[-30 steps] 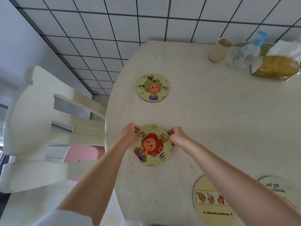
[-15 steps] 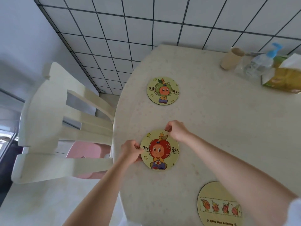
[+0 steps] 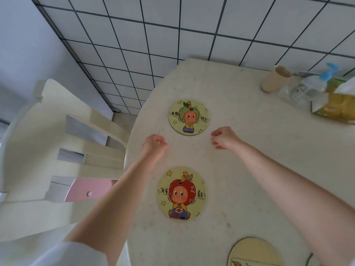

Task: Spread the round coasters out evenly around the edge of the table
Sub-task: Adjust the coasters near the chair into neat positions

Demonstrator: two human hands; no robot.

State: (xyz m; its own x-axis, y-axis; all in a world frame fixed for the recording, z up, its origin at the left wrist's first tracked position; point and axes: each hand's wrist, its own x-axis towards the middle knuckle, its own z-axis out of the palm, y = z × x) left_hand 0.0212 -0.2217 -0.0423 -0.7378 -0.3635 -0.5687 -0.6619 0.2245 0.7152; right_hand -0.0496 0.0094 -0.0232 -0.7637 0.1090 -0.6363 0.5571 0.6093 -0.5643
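Observation:
Three round coasters lie near the left edge of the pale table point(image 3: 259, 160). The green-hatted coaster point(image 3: 188, 117) is farthest. The red-apple coaster point(image 3: 181, 194) sits nearer me, lying free. A third yellow coaster point(image 3: 253, 252) is cut off at the bottom. My left hand point(image 3: 154, 146) hovers with fingers curled just below and left of the green-hatted coaster, holding nothing. My right hand point(image 3: 224, 138) is below and right of that coaster, fingers loosely bent and apart, empty. Neither hand touches a coaster.
At the far right stand a beige cup point(image 3: 273, 78), a clear pump bottle with a blue top point(image 3: 309, 86) and a yellow-green tissue pack point(image 3: 338, 104). A cream chair point(image 3: 63, 150) with a pink stool under it stands against the table's left edge. Tiled wall behind.
Both hands let go of the red-apple coaster after turning it upright, then moved forward toward the green-hatted coaster. The view shifted closer.

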